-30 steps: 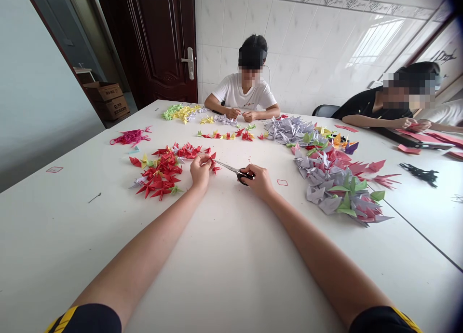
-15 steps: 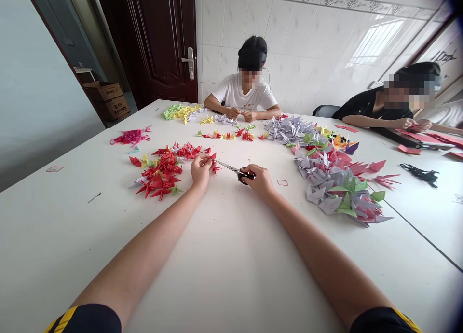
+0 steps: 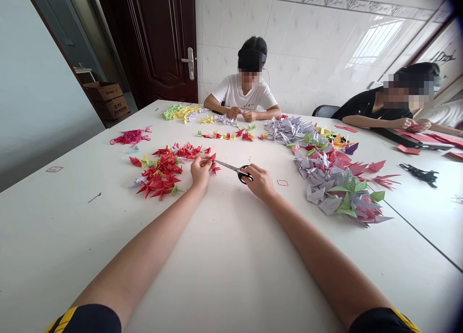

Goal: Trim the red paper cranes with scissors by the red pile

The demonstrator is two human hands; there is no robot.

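From the head camera I see two bare forearms reaching up a white tabletop (image 3: 231, 256). The right hand (image 3: 261, 182) is closed around the black loop handles of a pair of scissors (image 3: 235, 170), whose long axis runs nearly level, slanting slightly away, with the closed blades pointing left. Their tips stop just beside the left hand (image 3: 200, 172), whose fingers (image 3: 207, 162) are pinched narrowly on what looks like a small red paper crane (image 3: 213, 156), though it is partly hidden. So the left hand is nearer the tips, the right hand at the handles. A heap of red paper cranes (image 3: 159, 174) lies just left of the left hand; a larger grey and green heap of paper cranes (image 3: 334, 188) lies well right of the right hand. Across the tabletop, a seated person (image 3: 246, 89) works with both hands.
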